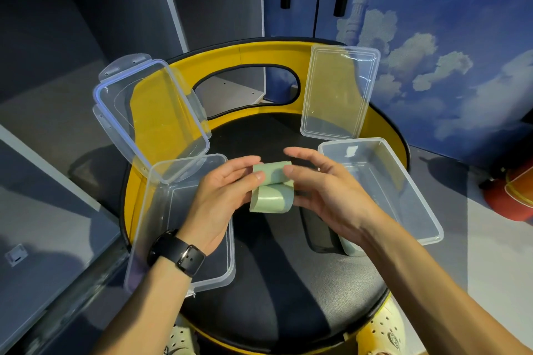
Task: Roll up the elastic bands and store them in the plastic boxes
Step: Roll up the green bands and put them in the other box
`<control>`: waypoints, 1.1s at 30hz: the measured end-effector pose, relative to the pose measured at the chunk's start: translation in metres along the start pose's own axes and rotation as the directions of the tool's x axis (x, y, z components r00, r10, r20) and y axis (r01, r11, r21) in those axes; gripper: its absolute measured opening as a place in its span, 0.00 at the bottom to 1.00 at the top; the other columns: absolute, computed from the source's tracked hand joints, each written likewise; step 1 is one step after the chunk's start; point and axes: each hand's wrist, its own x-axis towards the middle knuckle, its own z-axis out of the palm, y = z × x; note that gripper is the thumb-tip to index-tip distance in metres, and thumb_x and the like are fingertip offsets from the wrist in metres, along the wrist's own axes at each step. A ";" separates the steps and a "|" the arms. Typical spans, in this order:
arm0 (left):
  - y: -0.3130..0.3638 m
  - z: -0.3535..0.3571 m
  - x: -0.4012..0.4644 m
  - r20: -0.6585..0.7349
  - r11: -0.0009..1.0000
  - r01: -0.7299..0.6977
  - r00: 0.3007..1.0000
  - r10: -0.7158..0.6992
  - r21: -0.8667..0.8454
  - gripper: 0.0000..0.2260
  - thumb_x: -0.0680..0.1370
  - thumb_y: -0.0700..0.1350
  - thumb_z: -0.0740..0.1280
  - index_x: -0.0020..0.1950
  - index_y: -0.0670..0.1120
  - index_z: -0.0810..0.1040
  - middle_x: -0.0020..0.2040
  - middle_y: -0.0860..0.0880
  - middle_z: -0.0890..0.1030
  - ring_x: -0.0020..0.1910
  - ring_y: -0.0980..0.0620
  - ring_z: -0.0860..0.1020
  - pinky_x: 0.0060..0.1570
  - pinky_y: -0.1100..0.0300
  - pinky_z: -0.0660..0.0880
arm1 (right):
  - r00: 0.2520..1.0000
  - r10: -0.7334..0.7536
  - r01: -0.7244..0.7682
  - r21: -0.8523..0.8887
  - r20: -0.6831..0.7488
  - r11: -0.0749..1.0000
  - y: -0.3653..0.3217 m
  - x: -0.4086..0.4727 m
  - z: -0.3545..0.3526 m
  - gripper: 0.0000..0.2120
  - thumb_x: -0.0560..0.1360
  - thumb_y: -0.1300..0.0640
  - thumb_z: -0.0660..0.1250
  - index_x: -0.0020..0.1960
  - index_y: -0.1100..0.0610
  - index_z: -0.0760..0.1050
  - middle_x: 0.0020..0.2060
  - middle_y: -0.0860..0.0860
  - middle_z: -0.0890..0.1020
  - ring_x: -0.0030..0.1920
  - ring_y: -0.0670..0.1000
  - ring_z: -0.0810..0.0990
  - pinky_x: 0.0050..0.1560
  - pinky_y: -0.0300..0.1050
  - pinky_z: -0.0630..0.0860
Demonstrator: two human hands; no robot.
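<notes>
A pale green elastic band is held in the air above a black seat, partly folded over, its lower end hanging in a loop. My left hand pinches its left edge between thumb and fingers. My right hand holds its right edge with the thumb on top. An open clear plastic box lies at the left under my left wrist, its lid standing up behind it. A second open clear box lies at the right. Another green band shows at its near end, partly hidden by my right forearm.
The boxes rest on a round black seat with a yellow backrest. The right box's lid leans on the backrest. A black phone lies on the seat. A red object sits on the floor at right.
</notes>
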 end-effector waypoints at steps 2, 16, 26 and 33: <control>-0.001 0.000 0.001 0.005 1.000 -0.004 1.000 0.004 0.009 0.12 0.76 0.38 0.69 0.58 0.49 0.80 0.55 0.50 0.84 0.55 0.52 0.82 0.48 0.60 0.78 | 0.999 0.051 -0.051 -0.059 -0.006 0.997 0.000 0.000 0.000 0.11 0.77 0.56 0.68 0.58 0.56 0.78 0.53 0.57 0.84 0.49 0.55 0.85 0.47 0.49 0.81; 0.000 0.000 0.001 0.036 0.999 0.033 0.999 -0.031 -0.036 0.11 0.77 0.40 0.67 0.59 0.48 0.79 0.54 0.50 0.84 0.54 0.52 0.82 0.47 0.60 0.79 | 0.999 0.047 -0.046 -0.014 0.026 0.999 0.002 0.002 -0.005 0.11 0.75 0.68 0.67 0.56 0.60 0.77 0.46 0.56 0.85 0.47 0.53 0.85 0.48 0.45 0.81; 0.002 -0.003 0.000 0.057 0.999 0.035 0.998 -0.036 0.009 0.12 0.75 0.34 0.68 0.57 0.44 0.80 0.52 0.47 0.84 0.53 0.50 0.83 0.48 0.62 0.79 | 0.996 -0.025 0.046 -0.269 0.081 0.962 0.000 0.005 -0.011 0.13 0.72 0.70 0.70 0.53 0.58 0.78 0.48 0.56 0.84 0.49 0.53 0.83 0.52 0.45 0.78; 0.003 -0.004 -0.005 0.051 0.980 -0.030 0.999 0.020 0.198 0.13 0.71 0.33 0.72 0.52 0.47 0.81 0.47 0.51 0.85 0.49 0.54 0.83 0.47 0.64 0.79 | 0.954 -0.168 0.290 -0.912 0.249 0.291 -0.012 0.004 -0.004 0.17 0.74 0.54 0.71 0.61 0.49 0.75 0.55 0.45 0.82 0.53 0.46 0.80 0.55 0.46 0.78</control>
